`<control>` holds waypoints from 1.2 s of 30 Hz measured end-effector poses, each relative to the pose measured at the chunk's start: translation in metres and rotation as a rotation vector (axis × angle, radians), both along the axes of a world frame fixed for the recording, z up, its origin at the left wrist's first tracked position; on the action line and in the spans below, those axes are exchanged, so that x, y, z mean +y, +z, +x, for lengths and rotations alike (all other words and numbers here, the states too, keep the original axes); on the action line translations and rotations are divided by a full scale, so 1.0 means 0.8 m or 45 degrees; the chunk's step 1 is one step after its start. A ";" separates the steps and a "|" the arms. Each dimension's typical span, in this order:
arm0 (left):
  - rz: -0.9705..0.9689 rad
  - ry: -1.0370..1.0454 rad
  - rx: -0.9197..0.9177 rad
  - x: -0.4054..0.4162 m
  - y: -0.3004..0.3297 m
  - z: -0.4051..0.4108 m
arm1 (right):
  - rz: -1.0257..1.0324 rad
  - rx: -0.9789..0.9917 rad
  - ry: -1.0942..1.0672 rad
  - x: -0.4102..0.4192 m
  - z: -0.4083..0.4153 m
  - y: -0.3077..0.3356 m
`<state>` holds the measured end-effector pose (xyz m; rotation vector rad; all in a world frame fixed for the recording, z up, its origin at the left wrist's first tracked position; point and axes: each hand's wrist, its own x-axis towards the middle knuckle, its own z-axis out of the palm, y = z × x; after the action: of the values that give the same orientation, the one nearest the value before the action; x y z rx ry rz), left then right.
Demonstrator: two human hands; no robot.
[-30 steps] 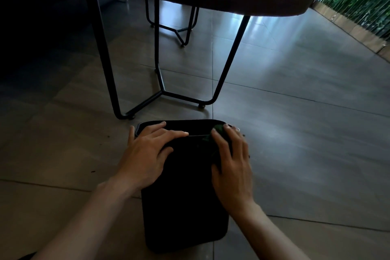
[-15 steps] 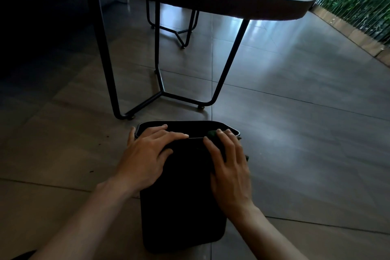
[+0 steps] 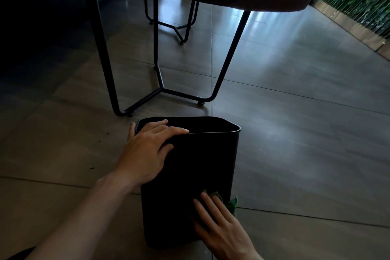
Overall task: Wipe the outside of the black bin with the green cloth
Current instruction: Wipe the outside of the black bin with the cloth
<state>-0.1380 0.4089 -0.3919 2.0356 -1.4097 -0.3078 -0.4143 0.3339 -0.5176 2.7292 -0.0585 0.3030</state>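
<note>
Tiled floor (image 3: 295,143) w/ black bin (image 3: 190,164) (upright)

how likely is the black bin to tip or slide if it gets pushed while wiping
The black bin is tall, narrow and apparently empty, so probably light and tippy. The smooth tiled floor may let it slide. The left hand bracing its rim suggests it needs steadying.

Two bare forearms, no sleeves reaching wrist or forearm. Left hand (image 3: 147,154) and right hand (image 3: 221,230) both ungloved, without visible rings, watch or bands. Fingers slender, nails short and plain. Possibly a dark garment edge at the lower left corner; too dim to tell.
</note>
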 end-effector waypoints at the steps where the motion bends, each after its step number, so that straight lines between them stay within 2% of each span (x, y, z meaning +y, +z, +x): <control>1: 0.003 0.000 0.001 0.001 0.000 0.000 | -0.001 0.020 0.017 0.002 -0.005 -0.003; 4: 0.004 -0.006 0.010 0.000 0.003 -0.002 | 0.018 0.054 0.046 0.009 -0.016 -0.003; 7: 0.013 -0.011 0.012 -0.001 0.005 -0.004 | 0.188 -0.041 0.002 0.009 -0.012 0.018; 12: 0.016 -0.071 0.037 0.001 0.005 0.002 | 0.786 -0.435 -0.435 -0.031 0.004 0.114; 14: 0.004 -0.123 0.056 0.002 0.005 0.003 | 0.849 -0.600 -0.597 -0.065 0.002 0.165; 16: -0.016 -0.158 0.064 0.003 0.005 0.005 | 0.839 -0.647 -0.752 -0.107 -0.003 0.209; 18: -0.024 -0.185 0.083 0.005 0.008 0.007 | 0.814 -0.505 -0.891 -0.149 -0.006 0.241; 21: -0.030 -0.219 0.122 0.012 0.015 0.012 | 0.644 -0.076 -0.984 -0.194 -0.004 0.260; 25: -0.022 -0.252 0.229 0.025 0.017 0.028 | 0.600 0.282 -0.739 -0.203 0.018 0.246; 30: -0.022 -0.267 0.301 0.036 0.017 0.040 | 0.696 0.276 -0.535 -0.181 0.048 0.229; 36: -0.073 -0.103 0.117 0.047 0.016 0.053 | 0.550 0.350 -0.347 -0.160 0.056 0.247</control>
<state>-0.0956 0.4462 -0.3788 1.8972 -1.4299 -0.3862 -0.3698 0.2061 -0.3202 3.1055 -0.4634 -0.1861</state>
